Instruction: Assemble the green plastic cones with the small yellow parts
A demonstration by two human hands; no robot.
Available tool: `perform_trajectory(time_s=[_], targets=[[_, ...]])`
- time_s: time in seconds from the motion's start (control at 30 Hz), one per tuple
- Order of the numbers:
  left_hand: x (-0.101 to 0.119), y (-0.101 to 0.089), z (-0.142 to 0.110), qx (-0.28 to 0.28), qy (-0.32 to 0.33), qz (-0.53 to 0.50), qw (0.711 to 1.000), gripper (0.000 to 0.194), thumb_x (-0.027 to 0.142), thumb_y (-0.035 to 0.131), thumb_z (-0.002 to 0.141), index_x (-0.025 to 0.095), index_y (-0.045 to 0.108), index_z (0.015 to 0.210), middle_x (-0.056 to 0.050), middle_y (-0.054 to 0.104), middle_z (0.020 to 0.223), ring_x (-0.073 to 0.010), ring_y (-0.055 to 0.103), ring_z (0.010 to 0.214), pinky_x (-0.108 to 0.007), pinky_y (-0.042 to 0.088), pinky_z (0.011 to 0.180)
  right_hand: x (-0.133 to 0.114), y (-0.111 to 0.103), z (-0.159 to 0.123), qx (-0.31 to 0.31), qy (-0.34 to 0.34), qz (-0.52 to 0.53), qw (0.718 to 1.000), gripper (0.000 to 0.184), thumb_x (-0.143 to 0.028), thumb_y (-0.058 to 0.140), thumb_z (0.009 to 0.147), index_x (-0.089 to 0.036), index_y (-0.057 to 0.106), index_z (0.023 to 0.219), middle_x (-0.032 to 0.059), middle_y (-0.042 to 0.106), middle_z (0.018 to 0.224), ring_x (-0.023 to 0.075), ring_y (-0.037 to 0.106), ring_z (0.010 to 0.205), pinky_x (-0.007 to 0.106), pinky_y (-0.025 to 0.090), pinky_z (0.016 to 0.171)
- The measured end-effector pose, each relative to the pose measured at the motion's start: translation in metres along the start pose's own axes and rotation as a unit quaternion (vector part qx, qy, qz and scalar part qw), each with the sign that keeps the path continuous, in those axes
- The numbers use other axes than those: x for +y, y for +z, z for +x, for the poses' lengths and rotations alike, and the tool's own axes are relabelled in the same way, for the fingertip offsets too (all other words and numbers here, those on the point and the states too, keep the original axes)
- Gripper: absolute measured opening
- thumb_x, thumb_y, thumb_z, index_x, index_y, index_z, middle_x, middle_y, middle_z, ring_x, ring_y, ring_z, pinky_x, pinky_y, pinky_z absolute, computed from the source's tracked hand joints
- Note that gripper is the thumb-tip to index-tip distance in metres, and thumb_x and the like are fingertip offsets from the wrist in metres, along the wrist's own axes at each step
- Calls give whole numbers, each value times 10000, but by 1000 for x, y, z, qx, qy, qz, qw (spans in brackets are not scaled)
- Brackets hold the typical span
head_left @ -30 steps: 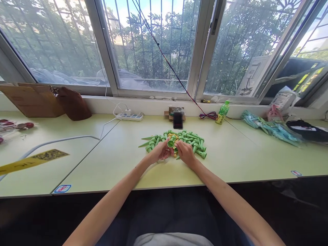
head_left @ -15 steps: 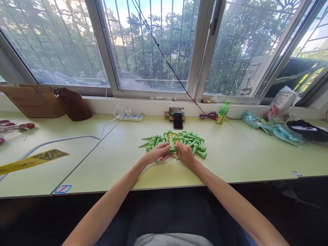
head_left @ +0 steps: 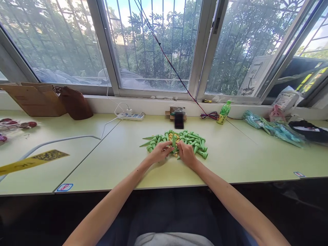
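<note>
My left hand [head_left: 160, 152] is closed on a green plastic watering spike [head_left: 173, 139], whose narrow tip points upward. Close by on the right, my right hand [head_left: 186, 153] has its fingers pinched together beside that spike. Whatever sits between those right fingertips is hidden or too small to make out. Around and beyond both hands lies a heap of similar green spikes [head_left: 196, 139], some with ribbed collars. Small yellow pieces [head_left: 170, 136] are scattered in the middle of the heap, partly covered by my hands.
A small box [head_left: 185, 112] with a dark blurred patch stands behind the heap. Along the window wall are a power strip [head_left: 132, 117], a green bottle [head_left: 224, 112] and blue plastic bags [head_left: 276, 130]. A white cable [head_left: 64, 139] and a yellow tag [head_left: 36, 161] are at left.
The spike in my left hand has turned: its wide collared end faced me before, and now its pointed end stands up. My hands stay nearly in place; the view shifted slightly.
</note>
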State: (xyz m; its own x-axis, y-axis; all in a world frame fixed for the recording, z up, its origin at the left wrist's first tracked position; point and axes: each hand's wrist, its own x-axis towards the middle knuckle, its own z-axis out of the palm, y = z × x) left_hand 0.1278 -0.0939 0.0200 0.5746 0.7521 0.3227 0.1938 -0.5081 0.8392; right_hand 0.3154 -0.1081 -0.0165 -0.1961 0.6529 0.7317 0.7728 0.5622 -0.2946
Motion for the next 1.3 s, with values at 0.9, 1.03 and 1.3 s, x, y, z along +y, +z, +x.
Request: perform_trajectory(time_s=[0.9, 1.03, 1.3], targets=[[4, 11, 8, 103, -64, -63, 991, 628, 716, 400, 904, 147, 561, 692, -4, 568, 564, -66, 405, 358, -224, 288, 407, -2, 0, 7, 108, 23, -2, 994, 436, -390, 249, 1077, -218, 453, 731, -17, 482, 555, 132, 419, 459, 261, 274, 519], [5, 8, 6, 30, -103, -122, 987, 635, 725, 478, 870, 156, 510, 591, 30, 434, 422, -63, 358, 338, -217, 221, 383, -7, -3, 8, 77, -44, 21, 996, 390, -336, 274, 1076, -216, 455, 753, 7, 547, 617, 131, 477, 520, 244, 309, 549], [-1, 7, 6, -12, -93, -160, 983, 612, 684, 497, 891, 128, 586, 649, 16, 471, 409, -56, 331, 333, -211, 215, 379, -3, 1, 3, 56, -17, 53, 997, 396, -374, 244, 1075, -228, 410, 747, -24, 473, 556, 124, 411, 472, 247, 272, 517]])
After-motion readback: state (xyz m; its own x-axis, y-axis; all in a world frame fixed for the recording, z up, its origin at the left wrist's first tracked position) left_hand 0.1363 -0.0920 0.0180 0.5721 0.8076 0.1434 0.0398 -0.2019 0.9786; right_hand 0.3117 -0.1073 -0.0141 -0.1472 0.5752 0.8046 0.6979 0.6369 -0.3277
